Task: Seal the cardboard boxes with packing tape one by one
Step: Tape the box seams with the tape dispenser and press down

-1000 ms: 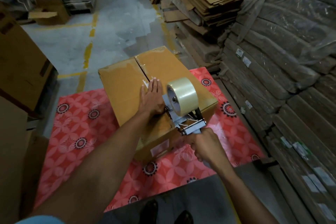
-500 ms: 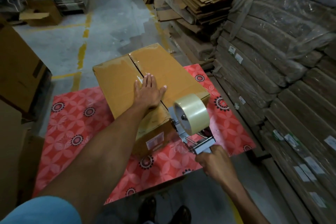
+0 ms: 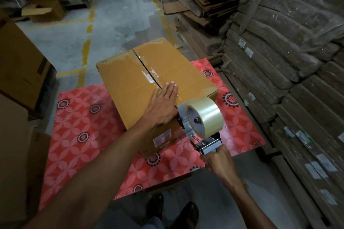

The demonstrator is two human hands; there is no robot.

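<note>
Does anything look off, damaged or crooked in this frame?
White scuffed patches on top of the box, beside the centre seam, look like torn surface paper or label residue. The box also sits at an angle to the red table. Otherwise normal: left hand flat on the box, right hand gripping the tape dispenser.

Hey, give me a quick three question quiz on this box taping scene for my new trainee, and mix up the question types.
1. True or false: the left hand lies flat on top of the brown cardboard box.
2. The right hand grips: A) the metal tape dispenser carrying the clear tape roll; B) a knife; C) a box flap.
3. Fill in: the box stands on a ___ flower-patterned sheet.
Key: 1 true; 2 A; 3 red.
</note>
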